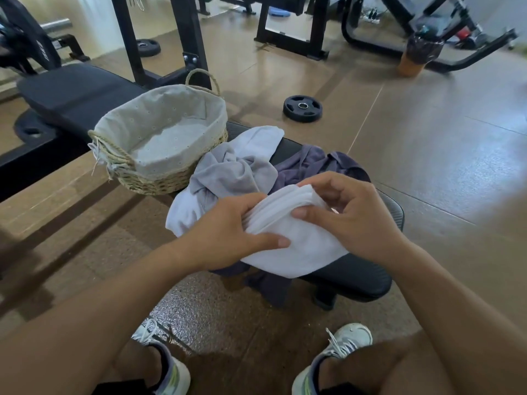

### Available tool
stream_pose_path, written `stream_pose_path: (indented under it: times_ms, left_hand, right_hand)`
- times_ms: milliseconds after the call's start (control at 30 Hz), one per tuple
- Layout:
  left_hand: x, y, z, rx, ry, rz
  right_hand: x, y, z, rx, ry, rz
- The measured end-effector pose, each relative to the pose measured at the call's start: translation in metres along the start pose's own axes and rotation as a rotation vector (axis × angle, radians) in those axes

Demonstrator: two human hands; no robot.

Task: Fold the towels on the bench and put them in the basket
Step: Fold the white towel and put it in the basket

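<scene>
Gym bench (353,276), unlabelled white towel (296,246).

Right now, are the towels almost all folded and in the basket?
Not yet. The basket looks empty, so nothing is put away. Both hands, left hand and right hand, hold a white towel that already looks folded. A crumpled light grey towel and a purple towel lie unfolded on the bench.
</scene>
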State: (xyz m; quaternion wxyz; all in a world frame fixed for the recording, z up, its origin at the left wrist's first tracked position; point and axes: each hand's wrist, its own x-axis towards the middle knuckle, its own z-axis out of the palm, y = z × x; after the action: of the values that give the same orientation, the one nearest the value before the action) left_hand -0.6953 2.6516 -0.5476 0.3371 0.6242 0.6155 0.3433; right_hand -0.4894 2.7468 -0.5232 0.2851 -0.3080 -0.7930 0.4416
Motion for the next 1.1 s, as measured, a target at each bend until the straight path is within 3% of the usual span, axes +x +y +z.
stream_pose_path:
  times_ms: [200, 400, 567, 733, 900, 1100]
  left_hand:
    - [0.000, 0.001, 0.004, -0.117, 0.000, -0.028]
    - [-0.001, 0.002, 0.002, -0.223, 0.022, -0.041]
    - [-0.002, 0.008, 0.009, -0.212, 0.121, 0.008]
    - [0.000, 0.003, 0.007, -0.246, 0.058, -0.012]
    - [0.001, -0.001, 0.006, -0.473, -0.002, -0.099]
    - [0.004, -0.003, 0.010, -0.366, 0.081, -0.096]
  right_hand:
    - [0.000, 0.000, -0.003, -0.130, -0.089, -0.001]
    - [0.000, 0.003, -0.009, -0.148, 0.015, -0.074]
    - [-0.003, 0.001, 0.001, -0.248, -0.040, -0.143]
    - [-0.002, 0.005, 0.003, -0.252, -0.073, -0.164]
    - [0.000, 0.007, -0.002, -0.241, -0.059, -0.185]
    - [0.000, 0.008, -0.002, -0.258, -0.102, -0.212]
